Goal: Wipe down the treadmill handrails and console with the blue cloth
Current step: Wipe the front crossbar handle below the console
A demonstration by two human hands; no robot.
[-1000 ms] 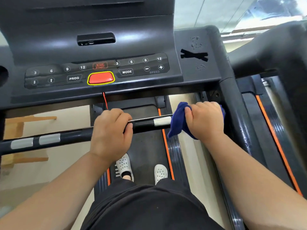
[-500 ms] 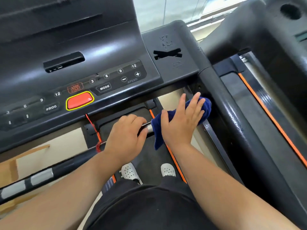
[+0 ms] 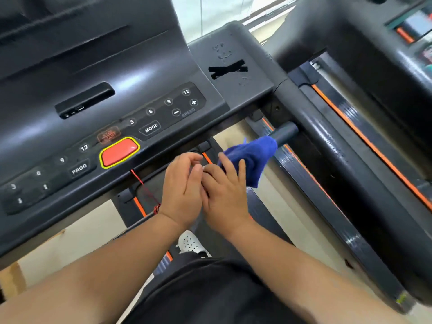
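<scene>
The blue cloth (image 3: 253, 157) hangs over the right end of the black crossbar (image 3: 286, 132), just below the console (image 3: 98, 94). My right hand (image 3: 225, 195) lies with straight, spread fingers against the cloth's left edge. My left hand (image 3: 182, 188) sits right beside it, touching it, fingers loosely curved and holding nothing. Both hands hide the bar's middle. The right handrail (image 3: 327, 148) runs down along the right, dark and shiny.
The console carries a red stop button (image 3: 119, 152), MODE and PROG keys and number keys. A red safety cord (image 3: 145, 190) hangs under it. A neighbouring treadmill (image 3: 374, 54) stands close on the right. My white shoe (image 3: 190, 243) is on the belt below.
My left hand has let go of the crossbar and moved against my right hand. My right hand went from gripping the cloth to flat fingers beside it. The view swung right.
</scene>
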